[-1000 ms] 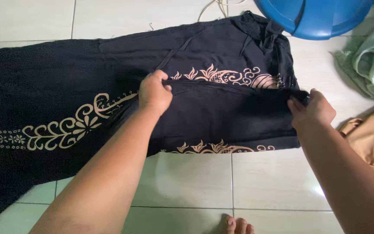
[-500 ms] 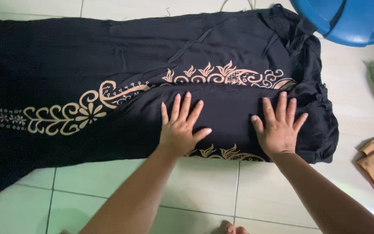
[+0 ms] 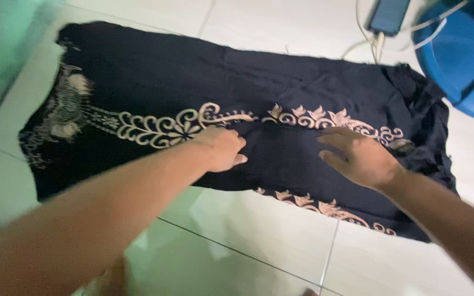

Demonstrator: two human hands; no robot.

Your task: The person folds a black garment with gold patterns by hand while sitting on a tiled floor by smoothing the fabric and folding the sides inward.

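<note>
Your left hand (image 3: 223,148) and right hand (image 3: 357,159) rest open and flat, gripping nothing, on the black dress (image 3: 154,82) across the frame's middle, spread over the floor (image 3: 248,230).

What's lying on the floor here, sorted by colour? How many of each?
Black: 1, the patterned garment under the left hand and right hand
Blue: 1, the basin
Dark: 1, the phone
White: 1, the cable
Total: 4
</note>
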